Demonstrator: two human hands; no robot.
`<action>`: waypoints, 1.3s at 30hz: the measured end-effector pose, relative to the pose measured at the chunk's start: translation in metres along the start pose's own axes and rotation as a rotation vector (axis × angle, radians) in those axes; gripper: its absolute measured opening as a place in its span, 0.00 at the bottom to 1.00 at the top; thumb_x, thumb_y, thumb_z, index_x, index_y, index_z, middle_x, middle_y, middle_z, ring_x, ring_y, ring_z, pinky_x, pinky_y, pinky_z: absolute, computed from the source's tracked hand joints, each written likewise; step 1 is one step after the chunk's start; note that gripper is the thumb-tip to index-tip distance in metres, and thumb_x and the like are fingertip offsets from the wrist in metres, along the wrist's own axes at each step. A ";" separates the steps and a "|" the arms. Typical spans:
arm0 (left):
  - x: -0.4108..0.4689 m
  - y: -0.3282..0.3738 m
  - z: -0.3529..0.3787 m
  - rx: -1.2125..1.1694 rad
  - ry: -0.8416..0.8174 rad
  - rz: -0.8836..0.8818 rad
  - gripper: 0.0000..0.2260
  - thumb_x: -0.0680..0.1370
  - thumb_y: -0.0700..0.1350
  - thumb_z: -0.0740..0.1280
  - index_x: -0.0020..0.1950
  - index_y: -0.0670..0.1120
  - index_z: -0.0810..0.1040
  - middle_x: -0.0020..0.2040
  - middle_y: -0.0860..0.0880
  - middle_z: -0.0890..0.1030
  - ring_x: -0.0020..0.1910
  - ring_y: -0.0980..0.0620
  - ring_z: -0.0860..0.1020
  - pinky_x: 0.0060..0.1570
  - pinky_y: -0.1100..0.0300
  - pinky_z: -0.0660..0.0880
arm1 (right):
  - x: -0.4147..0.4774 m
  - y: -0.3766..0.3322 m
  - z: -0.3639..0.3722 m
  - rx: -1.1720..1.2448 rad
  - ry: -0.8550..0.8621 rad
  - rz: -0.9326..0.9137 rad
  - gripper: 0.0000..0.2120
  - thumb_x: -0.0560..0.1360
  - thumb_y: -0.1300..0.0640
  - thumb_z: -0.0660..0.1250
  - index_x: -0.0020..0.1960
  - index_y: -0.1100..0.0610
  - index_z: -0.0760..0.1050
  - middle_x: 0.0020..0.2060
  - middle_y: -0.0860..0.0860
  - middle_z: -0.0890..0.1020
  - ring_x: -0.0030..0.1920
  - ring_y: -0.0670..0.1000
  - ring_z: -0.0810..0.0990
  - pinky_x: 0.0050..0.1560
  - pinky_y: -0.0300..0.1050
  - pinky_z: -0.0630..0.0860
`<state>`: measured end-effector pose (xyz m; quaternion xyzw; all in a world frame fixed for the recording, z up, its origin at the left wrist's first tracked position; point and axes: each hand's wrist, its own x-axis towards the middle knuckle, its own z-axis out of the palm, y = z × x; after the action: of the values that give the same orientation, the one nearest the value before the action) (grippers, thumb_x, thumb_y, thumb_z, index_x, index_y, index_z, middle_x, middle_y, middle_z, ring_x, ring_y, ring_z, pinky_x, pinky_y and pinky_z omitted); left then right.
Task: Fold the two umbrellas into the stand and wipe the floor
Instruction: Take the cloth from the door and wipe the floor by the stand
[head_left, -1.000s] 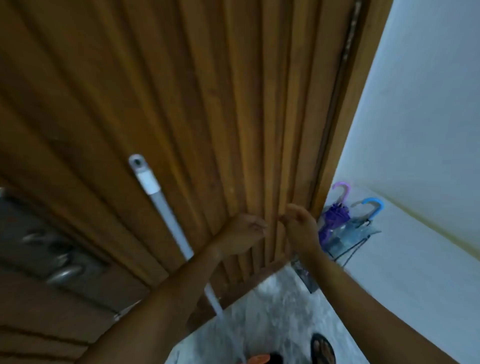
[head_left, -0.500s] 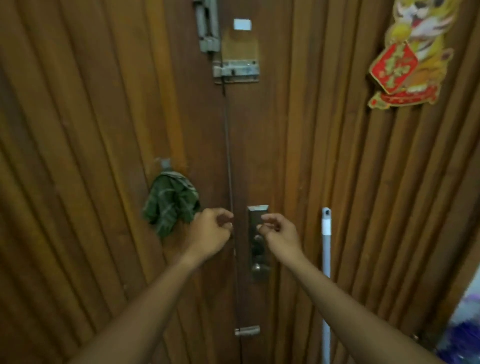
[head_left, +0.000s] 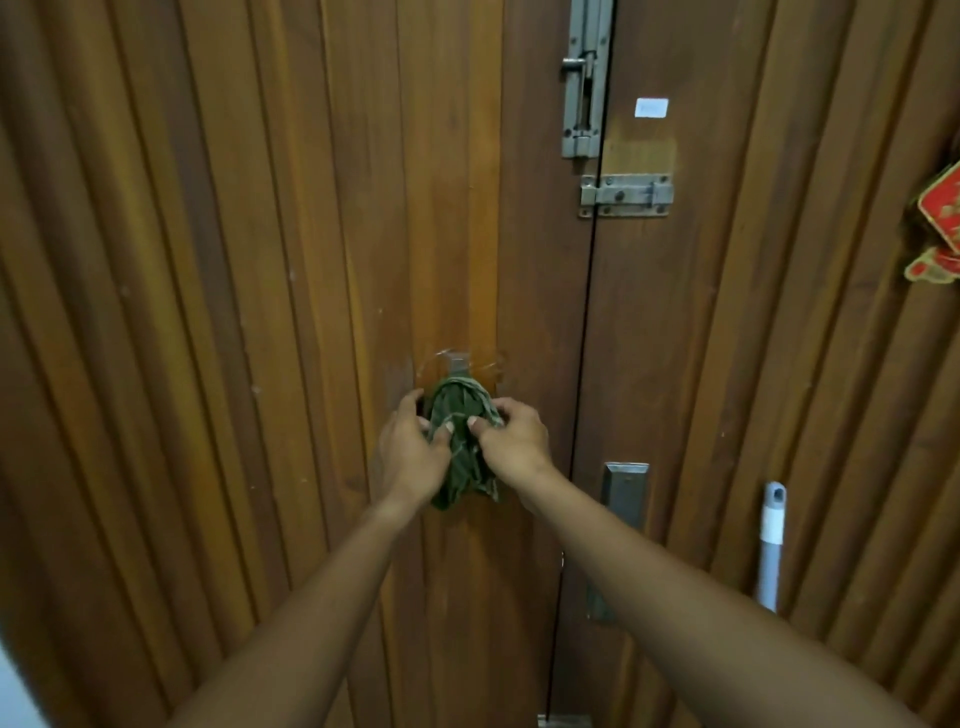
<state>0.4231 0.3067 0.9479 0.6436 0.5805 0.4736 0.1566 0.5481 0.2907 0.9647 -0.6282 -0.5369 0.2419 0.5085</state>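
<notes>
Two bare forearms reach up from the bottom of the view, the left forearm (head_left: 311, 597) and the right forearm (head_left: 675, 597) closing in toward one spot. Both hands are on the green cloth (head_left: 460, 405). The left hand (head_left: 410, 452) wraps its curled fingers round the cloth's left edge, thumb laid across the front. The right hand (head_left: 517, 441) pinches the cloth's right side between thumb and bent fingers. So both hands are closed on fabric.

The cloth is bunched and striped, and its loose end hangs down between the two wrists. It hangs from a small hook (head_left: 457, 364) just above it, fixed to a wooden door (head_left: 260, 312) of long vertical boards.

To the right of the cloth and a little lower sits a metal handle plate (head_left: 625, 493), partly hidden by the right forearm. Further right of the cloth a pale pole (head_left: 771, 540) with a white collar leans upright against the boards. High above the cloth and to its right there is a tall bolt (head_left: 584, 88), with a flat latch (head_left: 626, 196) below that bolt. A small white sticker (head_left: 651, 108) sits beside the bolt. Far right of the cloth, at the picture's edge, there is a red and gold decoration (head_left: 943, 218), cut off by the frame.
</notes>
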 end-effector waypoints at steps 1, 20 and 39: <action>0.000 0.003 0.000 -0.042 0.002 -0.047 0.18 0.78 0.50 0.68 0.67 0.48 0.75 0.47 0.50 0.82 0.48 0.50 0.79 0.48 0.53 0.79 | 0.002 -0.002 -0.002 0.032 -0.008 -0.007 0.08 0.76 0.51 0.69 0.54 0.50 0.82 0.49 0.47 0.86 0.50 0.51 0.84 0.52 0.49 0.82; -0.107 0.175 0.136 -0.220 -0.520 0.495 0.11 0.70 0.41 0.71 0.48 0.54 0.76 0.39 0.55 0.82 0.39 0.58 0.80 0.40 0.52 0.79 | -0.070 0.097 -0.316 0.024 0.118 0.013 0.05 0.79 0.63 0.69 0.53 0.64 0.80 0.43 0.60 0.85 0.40 0.53 0.83 0.38 0.41 0.78; -0.493 0.226 0.548 -0.022 -1.405 0.369 0.09 0.79 0.40 0.65 0.56 0.43 0.83 0.44 0.41 0.84 0.42 0.44 0.83 0.39 0.57 0.77 | -0.313 0.511 -0.627 -0.386 0.258 0.670 0.10 0.70 0.62 0.68 0.41 0.47 0.82 0.35 0.46 0.84 0.36 0.50 0.82 0.41 0.47 0.79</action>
<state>1.0525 -0.0059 0.6312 0.8816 0.2202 -0.0271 0.4167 1.2040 -0.1873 0.6592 -0.8775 -0.2700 0.2080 0.3374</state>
